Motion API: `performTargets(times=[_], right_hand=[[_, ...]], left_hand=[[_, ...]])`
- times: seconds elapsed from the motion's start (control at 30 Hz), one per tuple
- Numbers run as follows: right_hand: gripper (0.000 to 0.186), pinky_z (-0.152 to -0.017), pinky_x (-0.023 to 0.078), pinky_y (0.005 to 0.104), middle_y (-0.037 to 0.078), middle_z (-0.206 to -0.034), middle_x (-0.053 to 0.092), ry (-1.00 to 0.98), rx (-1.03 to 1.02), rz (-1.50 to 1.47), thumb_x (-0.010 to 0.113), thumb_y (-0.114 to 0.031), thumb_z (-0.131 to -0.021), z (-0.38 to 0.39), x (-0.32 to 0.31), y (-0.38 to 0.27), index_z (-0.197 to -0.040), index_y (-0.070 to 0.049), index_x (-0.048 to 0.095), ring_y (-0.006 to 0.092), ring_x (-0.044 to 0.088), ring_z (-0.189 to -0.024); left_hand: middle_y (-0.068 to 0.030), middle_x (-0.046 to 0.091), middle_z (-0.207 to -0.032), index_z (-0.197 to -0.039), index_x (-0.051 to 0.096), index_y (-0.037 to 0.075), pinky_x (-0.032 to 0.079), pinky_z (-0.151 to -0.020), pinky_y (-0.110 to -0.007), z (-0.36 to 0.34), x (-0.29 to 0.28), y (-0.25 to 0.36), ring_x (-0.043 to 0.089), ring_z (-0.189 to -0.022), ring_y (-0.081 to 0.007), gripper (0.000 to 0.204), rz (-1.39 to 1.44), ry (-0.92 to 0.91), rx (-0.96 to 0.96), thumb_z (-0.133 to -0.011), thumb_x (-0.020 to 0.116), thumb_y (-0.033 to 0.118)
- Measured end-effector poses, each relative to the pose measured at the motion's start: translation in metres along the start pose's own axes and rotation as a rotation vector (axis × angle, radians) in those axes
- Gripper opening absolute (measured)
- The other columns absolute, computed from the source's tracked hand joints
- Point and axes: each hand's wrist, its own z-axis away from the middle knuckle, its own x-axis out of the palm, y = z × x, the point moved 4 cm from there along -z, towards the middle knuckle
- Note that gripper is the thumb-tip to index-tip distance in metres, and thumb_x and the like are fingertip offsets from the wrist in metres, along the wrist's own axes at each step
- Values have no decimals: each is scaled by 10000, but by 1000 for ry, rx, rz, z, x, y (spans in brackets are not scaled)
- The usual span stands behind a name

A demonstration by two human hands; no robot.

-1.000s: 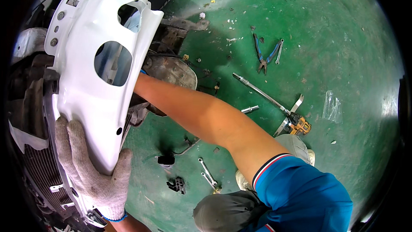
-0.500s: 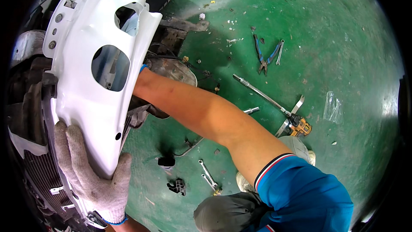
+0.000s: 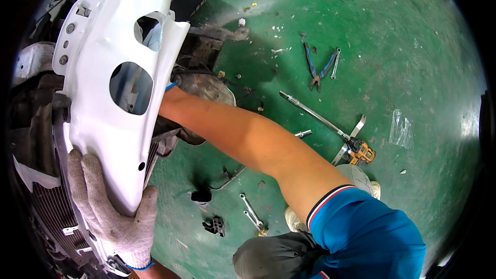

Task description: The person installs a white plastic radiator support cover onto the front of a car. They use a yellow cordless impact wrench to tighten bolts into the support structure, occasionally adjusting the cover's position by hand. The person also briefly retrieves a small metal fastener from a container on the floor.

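A white sheet-metal car body panel (image 3: 98,93), with two large cutouts and a small hole near its narrow end, stands against the car's front at the left. My left hand (image 3: 116,212), in a grey knit glove, grips that narrow lower end. Its fingers lie along the panel's left edge, and the thumb presses on the right edge. My right forearm (image 3: 217,119) reaches in behind the panel's right edge. Only the blue glove cuff (image 3: 171,87) shows at that wrist; the right hand and whatever it touches are hidden behind the panel.
On the green floor (image 3: 439,72) lie blue-handled pliers (image 3: 316,79), a wrench (image 3: 336,64), a long socket bar (image 3: 315,115), a yellow-and-black power tool (image 3: 360,151), more wrenches (image 3: 251,211) and black plastic parts (image 3: 215,225). A radiator (image 3: 54,212) and dark car parts surround the panel.
The panel's far upper end has shifted slightly toward me and to the left. My left hand keeps its grip, and my right arm stays nearly still behind the panel.
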Motion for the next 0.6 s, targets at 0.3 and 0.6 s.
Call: performTargets(times=[0.3,0.6], right_hand=[[301,-821,531,448,187,-1041,715,35,23,-44,532,-276,-985,6,-4,2,-1078,-28,674,359,681,-984],[315,-868,546,485,249,-1074,711,-161,-227,279,574,-288,-924,-49,-22,12,-1047,-39,723,434,673,-1038]], left_hand=[[-209,419,-1567,-1533,454,94,398,-1166,-525,0,-3,0,421,-1447,-403,896,-22,-13,22,-759,813,367],[-227,427,-1556,-1525,452,51,373,-1167,-520,-20,-5,26,437,-1428,-406,917,-7,16,98,-811,797,511]])
